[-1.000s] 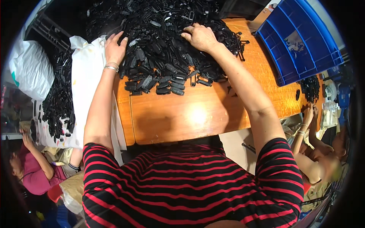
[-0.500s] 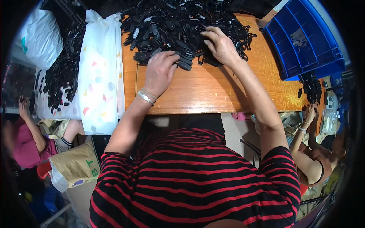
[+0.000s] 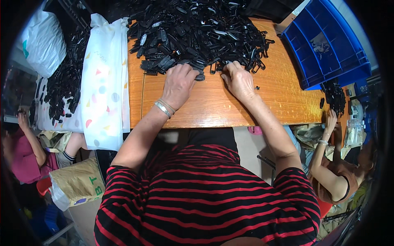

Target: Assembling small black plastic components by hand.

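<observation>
A big heap of small black plastic clip-like parts [image 3: 197,37] covers the far half of the wooden table. At its near edge, my left hand [image 3: 178,85] is palm down with curled fingers, touching a few flat parts; its fingertips are hidden behind the knuckles. To the right, my right hand [image 3: 240,83] rests low over the table by the heap's front fringe. Its thumb and fingers are drawn together, and whatever lies between them is hidden. One small black piece [image 3: 257,87] lies on the wood beside the right wrist.
A blue plastic bin [image 3: 328,45] stands tilted at the right edge. Patterned white sheeting [image 3: 104,82] hangs over the left side, with more black parts [image 3: 65,90] beyond it. A person [image 3: 334,176] works at the right; another person [image 3: 30,156] sits at the left. Near the latter is a brown sack [image 3: 80,182].
My right hand has come back toward me from over the heap, and its fingers have drawn in. My left hand has shifted slightly right and nearer, staying at the heap's front edge.
</observation>
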The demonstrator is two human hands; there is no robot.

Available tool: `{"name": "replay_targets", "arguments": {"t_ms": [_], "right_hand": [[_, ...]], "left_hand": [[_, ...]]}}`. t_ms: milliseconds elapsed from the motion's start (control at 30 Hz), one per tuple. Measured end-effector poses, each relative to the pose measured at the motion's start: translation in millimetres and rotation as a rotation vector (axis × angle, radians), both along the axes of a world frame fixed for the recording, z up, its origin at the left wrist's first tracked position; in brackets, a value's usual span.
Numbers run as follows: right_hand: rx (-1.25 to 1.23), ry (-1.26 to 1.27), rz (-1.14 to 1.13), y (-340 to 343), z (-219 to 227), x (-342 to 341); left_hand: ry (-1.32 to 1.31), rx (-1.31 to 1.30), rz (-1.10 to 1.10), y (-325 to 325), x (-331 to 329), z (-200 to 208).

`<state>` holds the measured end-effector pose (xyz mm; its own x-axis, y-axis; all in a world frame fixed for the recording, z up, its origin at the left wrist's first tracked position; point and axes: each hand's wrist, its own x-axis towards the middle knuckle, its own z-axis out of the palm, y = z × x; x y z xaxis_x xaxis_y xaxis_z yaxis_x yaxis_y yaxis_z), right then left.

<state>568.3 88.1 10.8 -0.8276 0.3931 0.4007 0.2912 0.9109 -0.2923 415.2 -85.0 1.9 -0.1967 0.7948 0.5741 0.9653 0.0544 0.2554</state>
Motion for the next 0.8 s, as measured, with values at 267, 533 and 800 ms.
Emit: {"name": "replay_targets", "arguments": {"t_ms": [267,533,800], "right_hand": [[0.138,-0.11,0.11,3,8,-12],[-0.078,0.193,0.233,-3,23,-6],[0.046,0.12,0.273,-33,-3,19]], "left_hand": [[0.022,0.043,-0.048,-4,2,-2],[-0.37,0.17,-0.079,-21,13,10],[-1.661,0.127,-0.206,-46,22,10]]}}
